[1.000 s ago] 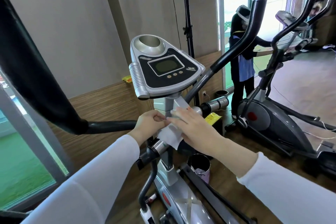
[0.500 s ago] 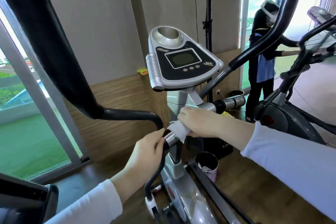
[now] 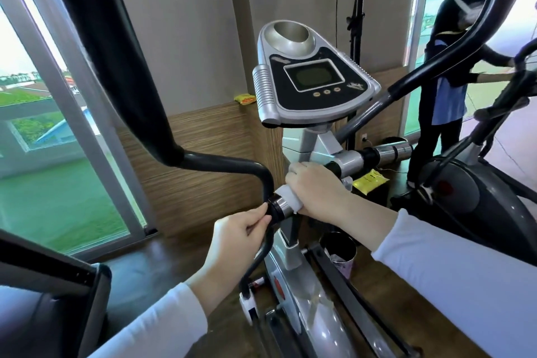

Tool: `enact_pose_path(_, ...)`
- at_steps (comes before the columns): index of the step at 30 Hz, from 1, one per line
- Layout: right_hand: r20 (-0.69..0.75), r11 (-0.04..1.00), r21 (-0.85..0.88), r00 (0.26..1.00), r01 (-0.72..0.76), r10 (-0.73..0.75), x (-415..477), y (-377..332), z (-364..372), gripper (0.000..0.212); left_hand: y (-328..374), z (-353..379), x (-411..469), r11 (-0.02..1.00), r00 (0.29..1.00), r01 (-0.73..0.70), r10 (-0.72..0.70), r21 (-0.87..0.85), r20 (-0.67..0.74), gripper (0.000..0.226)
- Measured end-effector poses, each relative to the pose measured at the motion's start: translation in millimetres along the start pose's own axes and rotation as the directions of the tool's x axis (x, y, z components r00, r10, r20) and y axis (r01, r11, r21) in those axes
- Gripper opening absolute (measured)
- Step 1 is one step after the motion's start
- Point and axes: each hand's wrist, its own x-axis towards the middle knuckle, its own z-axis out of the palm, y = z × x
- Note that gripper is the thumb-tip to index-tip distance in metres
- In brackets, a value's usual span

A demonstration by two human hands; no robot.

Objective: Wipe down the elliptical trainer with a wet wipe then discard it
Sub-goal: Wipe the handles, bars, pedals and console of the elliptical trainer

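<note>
Directly below the console of the trainer, the right hand was curled over the white wipe, clasping it round a chrome grip on the crossbar. Only a small edge of the wipe showed past the knuckles, toward the grip's left end. Lower and to the left of the console, the left hand held the black bar where it bends down past the grip, fingers curled round the tube and thumb and fingertips touching the black collar at the grip's end. Both wrists wore white sleeves.

Further below the console, a dark cup stood on the wooden floor beside the trainer's frame, with something pale crumpled inside. A yellow packet lay below and right of the console, and another packet sat on the wooden ledge just left of it. Well to the right of the console, a person stood at a second machine, arms stretched toward its handles.
</note>
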Motion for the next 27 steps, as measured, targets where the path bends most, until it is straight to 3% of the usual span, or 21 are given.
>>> enact_pose_path(3,-0.047,0.999,-0.04,0.998,0.027,-0.029,0,-7,5,0.042,-3,1,-3,1.0,1.0,0.011,-0.011,-0.007,-0.001,0.026)
enact_pose_path(6,-0.027,0.992,-0.075,0.994,0.104,-0.106,3,-13,-2,0.03,-4,-1,-6,1.0,0.999,0.026,-0.026,-0.013,0.028,0.026)
enact_pose_path(8,0.12,0.992,-0.02,0.985,0.128,-0.125,10,-13,-13,0.022,-5,-3,-7,1.0,0.999,0.018,-0.019,0.014,0.046,0.026)
enact_pose_path(11,0.363,0.979,-0.014,0.913,0.205,-0.186,23,-17,-26,0.023,-6,-5,-5,0.999,0.998,-0.005,0.002,0.051,0.064,0.028)
enact_pose_path(13,0.414,0.971,-0.024,0.886,0.237,-0.206,28,-18,-29,0.022,-5,-6,-4,0.998,0.998,-0.022,0.018,0.056,0.067,0.027)
enact_pose_path(15,0.353,0.973,-0.005,0.911,0.23,-0.213,25,-15,-25,0.014,-5,-7,-2,0.998,0.997,-0.033,0.029,0.057,0.069,0.027)
enact_pose_path(18,0.099,0.984,-0.019,0.979,0.179,-0.176,12,-15,-7,0.016,-5,-7,-2,0.998,0.997,-0.032,0.028,0.055,0.078,0.027)
enact_pose_path(21,-0.121,0.982,-0.128,0.981,0.136,-0.152,5,-21,13,0.026,-7,-7,-2,0.996,0.996,-0.049,0.043,0.07,0.075,0.026)
enact_pose_path(23,-0.157,0.983,-0.12,0.975,0.142,-0.16,5,-20,15,0.024,-7,-6,-2,0.996,0.996,-0.058,0.053,0.074,0.071,0.026)
enact_pose_path(24,-0.104,0.982,-0.085,0.979,0.169,-0.178,8,-19,11,0.021,-6,-6,-2,0.996,0.996,-0.055,0.05,0.069,0.07,0.026)
enact_pose_path(27,0.286,0.972,0.012,0.931,0.233,-0.227,22,-17,-17,0.014,-7,-6,-1,0.996,0.997,-0.046,0.041,0.072,0.067,0.026)
